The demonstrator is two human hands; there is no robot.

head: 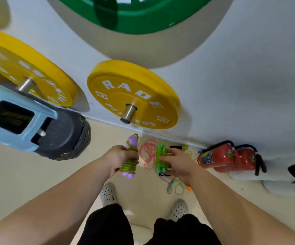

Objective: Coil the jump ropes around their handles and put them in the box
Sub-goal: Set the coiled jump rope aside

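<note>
My left hand (117, 159) grips a jump rope with purple handles (131, 154), its green cord coiled round them. My right hand (176, 162) holds a second bundle with green handles (160, 157), held upright beside the first. On the floor below lie loose ropes: a pink one (147, 154), a black-handled one (179, 147) and a tangle of purple and green cord (174, 185). A light blue box (19, 119) stands at the left, its dark opening facing me.
Yellow weight plates (134, 96) hang on wall pegs ahead, a green plate (136, 13) above them. A red fire extinguisher (226, 157) lies at the right by the wall. A dark round base (67, 138) sits under the box. My two white shoes (107, 193) are on the floor below.
</note>
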